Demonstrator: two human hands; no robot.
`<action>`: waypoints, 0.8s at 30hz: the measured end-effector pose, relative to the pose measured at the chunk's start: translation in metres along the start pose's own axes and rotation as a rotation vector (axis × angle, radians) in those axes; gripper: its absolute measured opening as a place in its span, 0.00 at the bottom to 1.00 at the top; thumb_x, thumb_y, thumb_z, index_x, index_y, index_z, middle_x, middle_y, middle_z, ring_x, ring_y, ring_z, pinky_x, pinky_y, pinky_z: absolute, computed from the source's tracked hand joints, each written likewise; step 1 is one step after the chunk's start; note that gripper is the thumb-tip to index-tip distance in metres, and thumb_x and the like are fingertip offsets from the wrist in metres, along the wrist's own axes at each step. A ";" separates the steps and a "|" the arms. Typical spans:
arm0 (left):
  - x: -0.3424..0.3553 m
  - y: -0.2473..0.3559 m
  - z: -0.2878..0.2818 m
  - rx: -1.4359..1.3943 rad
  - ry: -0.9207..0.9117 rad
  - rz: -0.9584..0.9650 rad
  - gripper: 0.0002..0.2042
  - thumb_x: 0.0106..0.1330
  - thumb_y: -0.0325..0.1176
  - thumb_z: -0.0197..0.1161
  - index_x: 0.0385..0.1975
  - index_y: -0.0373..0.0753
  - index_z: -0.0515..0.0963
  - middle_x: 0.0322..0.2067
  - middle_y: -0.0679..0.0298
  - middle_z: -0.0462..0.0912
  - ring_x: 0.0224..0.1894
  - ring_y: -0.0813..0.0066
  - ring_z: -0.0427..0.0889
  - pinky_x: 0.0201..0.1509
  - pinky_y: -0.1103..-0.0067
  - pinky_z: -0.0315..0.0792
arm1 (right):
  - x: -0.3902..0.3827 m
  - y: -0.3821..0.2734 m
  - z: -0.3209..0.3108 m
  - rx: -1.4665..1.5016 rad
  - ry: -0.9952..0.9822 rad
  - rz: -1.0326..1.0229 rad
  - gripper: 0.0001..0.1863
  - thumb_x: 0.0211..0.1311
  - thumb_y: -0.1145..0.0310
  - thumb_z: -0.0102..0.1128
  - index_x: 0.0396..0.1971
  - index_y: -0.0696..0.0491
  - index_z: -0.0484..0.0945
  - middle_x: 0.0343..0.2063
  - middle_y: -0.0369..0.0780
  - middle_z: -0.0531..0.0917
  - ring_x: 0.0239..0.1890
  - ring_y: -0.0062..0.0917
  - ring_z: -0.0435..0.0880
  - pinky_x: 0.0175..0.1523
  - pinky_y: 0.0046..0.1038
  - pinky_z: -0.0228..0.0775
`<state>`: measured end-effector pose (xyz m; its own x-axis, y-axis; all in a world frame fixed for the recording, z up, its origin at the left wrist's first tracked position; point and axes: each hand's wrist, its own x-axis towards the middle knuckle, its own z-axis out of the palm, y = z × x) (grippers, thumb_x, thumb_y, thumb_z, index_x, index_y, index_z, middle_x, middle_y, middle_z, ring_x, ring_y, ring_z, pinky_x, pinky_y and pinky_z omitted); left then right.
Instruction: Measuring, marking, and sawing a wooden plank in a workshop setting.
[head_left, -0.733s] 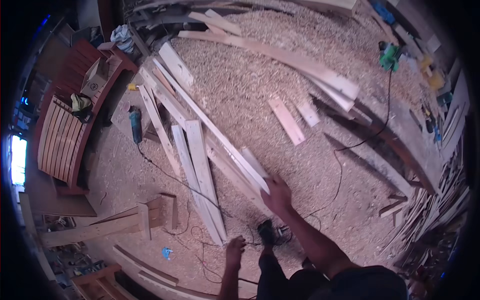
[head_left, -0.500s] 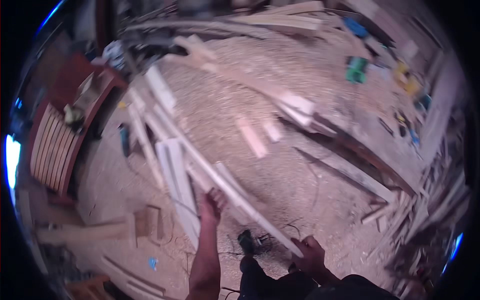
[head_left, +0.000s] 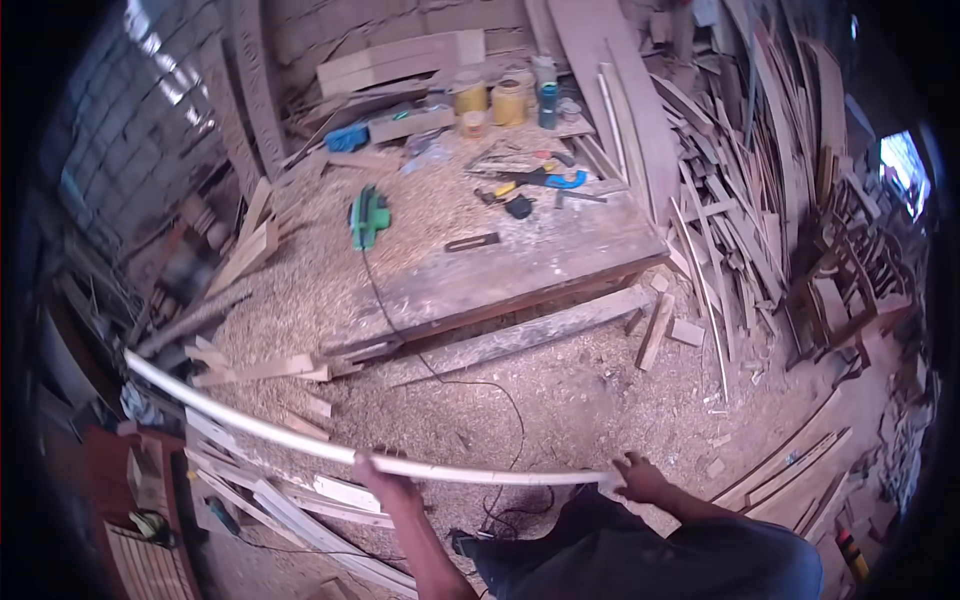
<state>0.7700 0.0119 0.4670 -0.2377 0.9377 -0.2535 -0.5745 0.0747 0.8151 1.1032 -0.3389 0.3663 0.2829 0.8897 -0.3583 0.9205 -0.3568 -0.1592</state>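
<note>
Above shavings-strewn ground (head_left: pixel 590 405), left grip (head_left: pixel 388 484) clasps a board (head_left: pixel 500 475); right grip (head_left: pixel 640 481) too unclear to tell.

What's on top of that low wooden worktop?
On the worktop lie a green power tool, a dark slotted piece and a cluster of hand tools. Wood shavings cover its left part; whatever lies beneath them is hidden.

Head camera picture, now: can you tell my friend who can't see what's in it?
A person's left hand grips a long pale wooden strip partway along, with the right hand at its right end. Beyond it, a green power tool lies among wood shavings, and wood pieces are piled at the right.
</note>
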 end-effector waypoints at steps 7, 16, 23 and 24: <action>-0.111 -0.079 0.309 0.683 -0.470 0.418 0.52 0.58 0.49 0.84 0.78 0.33 0.61 0.65 0.46 0.76 0.62 0.54 0.82 0.66 0.61 0.79 | -0.056 0.123 -0.322 1.317 0.893 -0.246 0.30 0.69 0.67 0.73 0.69 0.57 0.79 0.51 0.47 0.89 0.49 0.35 0.91 0.60 0.36 0.83; -0.094 -0.313 0.525 1.249 -1.098 0.899 0.54 0.42 0.53 0.88 0.73 0.38 0.71 0.62 0.49 0.73 0.68 0.45 0.71 0.75 0.53 0.63 | -0.180 0.295 -0.352 0.918 1.243 -0.353 0.20 0.65 0.64 0.75 0.49 0.62 0.82 0.36 0.44 0.82 0.39 0.35 0.86 0.37 0.32 0.80; 0.053 -0.493 0.631 1.545 -1.359 0.812 0.52 0.42 0.54 0.86 0.72 0.41 0.74 0.64 0.56 0.74 0.70 0.53 0.70 0.76 0.54 0.59 | 0.096 0.313 -0.555 0.414 0.652 -0.156 0.15 0.58 0.69 0.78 0.39 0.61 0.85 0.32 0.44 0.82 0.40 0.36 0.87 0.33 0.31 0.76; 0.056 -0.522 0.655 1.502 -1.406 0.750 0.52 0.42 0.54 0.86 0.72 0.41 0.74 0.64 0.56 0.74 0.70 0.53 0.70 0.76 0.54 0.59 | 0.172 0.280 -0.544 0.633 1.064 0.142 0.14 0.54 0.70 0.78 0.38 0.61 0.89 0.31 0.45 0.82 0.42 0.35 0.87 0.39 0.29 0.75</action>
<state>1.5696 0.2478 0.3688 0.9010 0.4255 0.0849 0.3563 -0.8372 0.4148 1.5565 -0.1309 0.7603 0.7188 0.5152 0.4669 0.6562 -0.2806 -0.7005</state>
